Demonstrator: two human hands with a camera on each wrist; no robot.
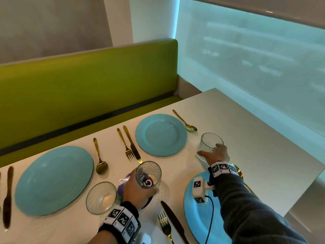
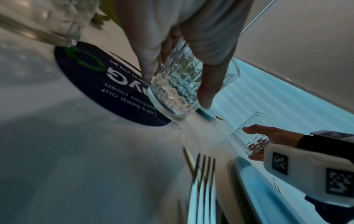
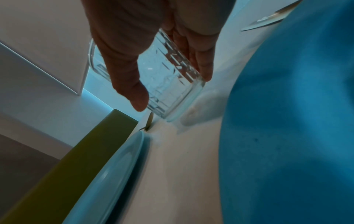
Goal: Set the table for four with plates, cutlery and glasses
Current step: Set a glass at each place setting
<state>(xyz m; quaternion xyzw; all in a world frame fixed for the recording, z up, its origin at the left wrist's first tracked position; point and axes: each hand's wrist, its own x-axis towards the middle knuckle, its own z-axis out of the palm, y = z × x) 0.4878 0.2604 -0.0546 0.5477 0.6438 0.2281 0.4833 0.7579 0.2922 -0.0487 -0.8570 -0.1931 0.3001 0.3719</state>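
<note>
Glasses: we see three, all with nothing in them; one stands free on the desk (image 1: 263, 141) beside the near-left plate (image 1: 53, 179), at (image 1: 101, 197).
Left grip: our left hand (image 1: 136, 190) grasps a cut-pattern glass (image 1: 148, 174), fingers and thumb curled round its wall; the glass tilts over a dark round printed mat (image 1: 123, 185).
Right grip: our right hand (image 1: 215, 154) grasps a second glass (image 1: 210, 142), tilted, just beside the far plate (image 1: 161, 134) and near a gold spoon (image 1: 186, 121).
Plates: three blue ones show in the head view, bare of food; the near-right plate (image 1: 197, 213) lies under our right forearm.
Cutlery: gold fork (image 1: 125, 146) and knife (image 1: 132, 144) lie left of the far plate; another spoon (image 1: 100, 156) lies right of the near-left plate; a fork (image 1: 165, 225) and dark knife (image 1: 174, 221) lie left of the near-right plate.
Left wrist view only: the base edge of the glass (image 2: 175, 84) touches the mat (image 2: 91, 78), whose print reads partly "Let's keep our"; the right hand (image 2: 275, 136) shows there too.
Right wrist view only: the base of the glass (image 3: 168, 78) sits just off the desk or barely on it; we cannot tell which.
</note>
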